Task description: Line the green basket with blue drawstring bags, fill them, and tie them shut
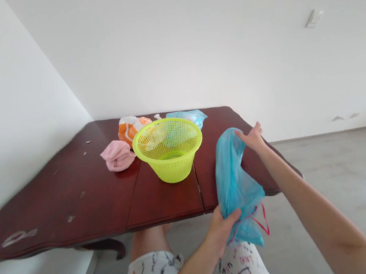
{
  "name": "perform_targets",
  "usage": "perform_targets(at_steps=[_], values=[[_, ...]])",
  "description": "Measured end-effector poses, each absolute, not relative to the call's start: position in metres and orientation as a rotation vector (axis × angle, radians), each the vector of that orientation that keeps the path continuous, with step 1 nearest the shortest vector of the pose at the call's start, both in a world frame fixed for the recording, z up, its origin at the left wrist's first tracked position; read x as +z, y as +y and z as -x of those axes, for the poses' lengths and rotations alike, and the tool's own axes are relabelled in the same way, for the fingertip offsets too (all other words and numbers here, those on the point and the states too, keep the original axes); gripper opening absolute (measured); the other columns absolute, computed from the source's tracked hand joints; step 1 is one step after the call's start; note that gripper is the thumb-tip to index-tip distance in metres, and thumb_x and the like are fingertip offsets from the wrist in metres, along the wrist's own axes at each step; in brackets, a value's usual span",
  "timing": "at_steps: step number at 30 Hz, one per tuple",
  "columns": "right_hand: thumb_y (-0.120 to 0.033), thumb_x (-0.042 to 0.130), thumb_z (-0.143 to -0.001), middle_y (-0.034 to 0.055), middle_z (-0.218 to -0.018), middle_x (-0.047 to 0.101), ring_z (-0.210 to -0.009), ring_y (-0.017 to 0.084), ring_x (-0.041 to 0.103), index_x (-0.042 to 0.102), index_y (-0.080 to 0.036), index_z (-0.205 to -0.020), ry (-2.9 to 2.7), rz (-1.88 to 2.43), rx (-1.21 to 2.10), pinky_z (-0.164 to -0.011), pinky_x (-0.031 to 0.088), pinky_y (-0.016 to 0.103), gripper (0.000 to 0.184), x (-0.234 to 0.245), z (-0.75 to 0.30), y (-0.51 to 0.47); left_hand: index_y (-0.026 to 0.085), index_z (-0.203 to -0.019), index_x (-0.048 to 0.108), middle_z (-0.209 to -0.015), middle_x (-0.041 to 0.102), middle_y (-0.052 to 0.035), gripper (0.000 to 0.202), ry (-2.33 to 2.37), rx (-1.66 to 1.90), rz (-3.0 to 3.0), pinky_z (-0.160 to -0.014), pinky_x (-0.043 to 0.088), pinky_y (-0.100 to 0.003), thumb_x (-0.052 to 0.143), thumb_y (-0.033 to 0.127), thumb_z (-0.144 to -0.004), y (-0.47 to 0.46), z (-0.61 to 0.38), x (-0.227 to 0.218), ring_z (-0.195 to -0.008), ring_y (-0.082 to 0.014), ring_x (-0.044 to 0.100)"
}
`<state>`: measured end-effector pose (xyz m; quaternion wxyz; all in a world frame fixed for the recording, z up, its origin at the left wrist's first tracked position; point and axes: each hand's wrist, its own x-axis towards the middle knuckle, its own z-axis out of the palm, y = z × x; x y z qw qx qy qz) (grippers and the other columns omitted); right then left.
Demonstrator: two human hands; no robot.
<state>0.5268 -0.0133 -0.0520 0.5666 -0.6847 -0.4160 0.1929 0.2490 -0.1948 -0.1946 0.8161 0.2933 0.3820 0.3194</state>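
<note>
Being held lengthwise: blue bag [234,179], at one o'clock by right hand [253,139], at seven by left hand [220,228]; steadiness seemingly needed next.

The dark red-brown wooden table [92,189] had a wavy front edge and seams across its top. A yellow-green perforated basket [174,170] stood upright on it. Bunched pink cloth [118,156] lay beside the basket; an orange-and-white bag [130,129] and light-blue plastic [197,118] lay behind. Pale patches [20,237] marked the surface.
</note>
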Motion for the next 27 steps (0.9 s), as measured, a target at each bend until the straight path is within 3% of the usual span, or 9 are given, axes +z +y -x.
perform_targets(at_steps=[2, 6, 8, 11, 17, 21, 24, 26, 27], values=[[-0.075, 0.086, -0.093, 0.0334, -0.194, 0.034, -0.181, 0.05, 0.039, 0.027, -0.011, -0.19, -1.127, 1.706, 0.246, -0.147, 0.036, 0.074, 0.13, -0.056, -0.53, -0.019, 0.017, -0.15, 0.082, -0.149, 0.086, -0.0226, 0.109, 0.758, 0.722, -0.534, -0.122, 0.066, -0.053, 0.116, 0.074, -0.064, -0.19, -0.258, -0.188, -0.138, -0.0431, 0.084], [-0.076, 0.05, -0.117, 0.0214, -0.195, 0.043, -0.185, 0.04, 0.036, 0.04, -0.022, -0.191, -1.779, 1.747, 0.143, -0.151, 0.03, 0.067, 0.092, -0.105, -0.495, -0.067, 0.016, -0.147, 0.085, -0.144, 0.088, -0.0227, 0.094, 0.588, 0.681, -0.543, -0.125, 0.064, -0.054, 0.109, 0.075, -0.078, -0.188, -0.259, -0.191, -0.137, -0.0434, 0.084], [-0.079, 0.043, -0.12, 0.0146, -0.203, 0.03, -0.189, 0.043, 0.027, 0.036, -0.028, -0.194, -1.983, 1.867, 0.236, -0.151, 0.026, 0.073, 0.091, -0.144, -0.471, -0.091, 0.016, -0.143, 0.087, -0.141, 0.089, -0.0221, 0.091, 0.557, 0.606, -0.642, -0.125, 0.062, -0.056, 0.107, 0.078, -0.079, -0.186, -0.247, -0.197, -0.136, -0.0442, 0.084], [-0.078, 0.038, -0.12, 0.0144, -0.202, 0.029, -0.19, 0.046, 0.022, 0.033, -0.024, -0.196, -2.062, 2.028, 0.229, -0.151, 0.02, 0.075, 0.093, -0.194, -0.459, -0.102, 0.018, -0.145, 0.086, -0.142, 0.088, -0.02, 0.085, 0.504, 0.488, -0.846, -0.128, 0.059, -0.056, 0.097, 0.082, -0.09, -0.177, -0.213, -0.205, -0.139, -0.0423, 0.082], [-0.076, 0.034, -0.12, 0.0163, -0.202, 0.028, -0.19, 0.043, 0.025, 0.035, -0.02, -0.195, -1.937, 2.203, 0.069, -0.152, 0.016, 0.073, 0.094, -0.222, -0.524, -0.04, 0.023, -0.148, 0.08, -0.149, 0.085, -0.016, 0.075, 0.699, 0.266, -1.326, -0.121, 0.06, -0.048, 0.078, 0.084, -0.105, -0.158, -0.117, -0.228, -0.138, -0.0349, 0.08], [-0.073, 0.043, -0.118, 0.0201, -0.195, 0.046, -0.183, 0.044, 0.04, 0.053, -0.018, -0.185, -1.924, 2.081, 0.014, -0.15, 0.023, 0.072, 0.087, -0.213, -0.553, 0.004, 0.03, -0.137, 0.084, -0.137, 0.09, -0.0093, 0.052, 1.028, 0.198, -1.639, -0.115, 0.065, -0.044, 0.063, 0.071, -0.115, -0.155, -0.048, -0.271, -0.128, -0.0309, 0.085], [-0.059, 0.041, -0.121, 0.0254, -0.187, 0.056, -0.176, 0.045, 0.05, 0.063, -0.016, -0.175, -1.856, 1.993, -0.138, -0.148, 0.018, 0.078, 0.072, -0.193, -0.555, 0.031, 0.034, -0.129, 0.089, -0.132, 0.093, -0.009, 0.046, 1.456, 0.375, -1.981, -0.111, 0.07, -0.053, 0.056, 0.063, -0.117, -0.154, 0.015, -0.325, -0.123, -0.0367, 0.089], [-0.047, 0.037, -0.123, 0.026, -0.183, 0.06, -0.171, 0.044, 0.054, 0.064, -0.017, -0.172, -1.825, 1.907, -0.238, -0.146, 0.018, 0.079, 0.064, -0.174, -0.546, 0.051, 0.037, -0.126, 0.091, -0.137, 0.092, -0.0072, 0.047, 1.628, 0.619, -2.126, -0.115, 0.071, -0.057, 0.056, 0.067, -0.115, -0.155, 0.056, -0.364, -0.133, -0.0396, 0.087], [-0.042, 0.037, -0.123, 0.0253, -0.181, 0.062, -0.169, 0.044, 0.057, 0.063, -0.018, -0.173, -1.831, 1.854, -0.272, -0.146, 0.021, 0.079, 0.062, -0.164, -0.538, 0.063, 0.038, -0.122, 0.092, -0.131, 0.094, -0.0068, 0.05, 1.676, 0.735, -2.165, -0.108, 0.075, -0.055, 0.059, 0.074, -0.112, -0.155, 0.073, -0.383, -0.125, -0.0395, 0.09]])
